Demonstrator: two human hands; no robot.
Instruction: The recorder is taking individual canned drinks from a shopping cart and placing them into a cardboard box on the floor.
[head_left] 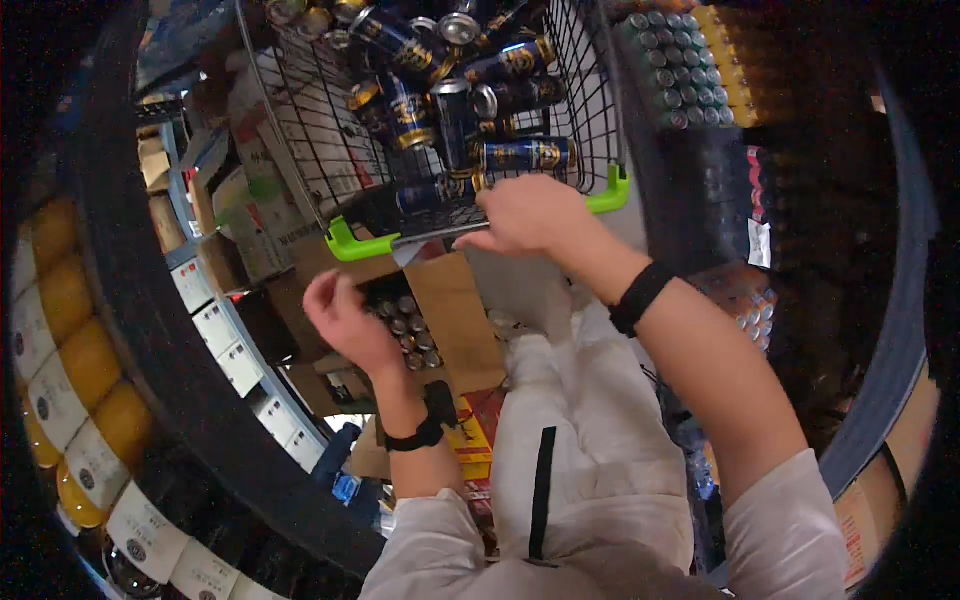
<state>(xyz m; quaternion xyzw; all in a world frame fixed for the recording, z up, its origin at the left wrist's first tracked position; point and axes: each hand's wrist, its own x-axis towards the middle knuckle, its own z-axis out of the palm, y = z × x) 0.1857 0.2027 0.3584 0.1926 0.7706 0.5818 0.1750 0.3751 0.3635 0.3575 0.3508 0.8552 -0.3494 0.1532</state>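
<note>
In front of me stands a black wire shopping cart (290, 130), with bright green corner pieces at both ends of its handle (425, 238). Many dark blue drink cans with gold trim (525, 155) lie jumbled inside it. My right hand (540, 212) is wrapped over the middle of the handle, its thumb on the near side. My left hand (350, 320) is raised just below the left green corner, apart from the cart. Its fingers are loosely bent and spread, with nothing visible in them. Both wrists wear black bands.
Below my left hand, an open cardboard box (460, 315) sits beside stacked cans (405, 325). Shelves with bottles in amber and white (95, 390) run along the left. Packs of green-sided cans (680, 70) stand at the upper right, and wrapped dark packs (690, 200) lie nearer.
</note>
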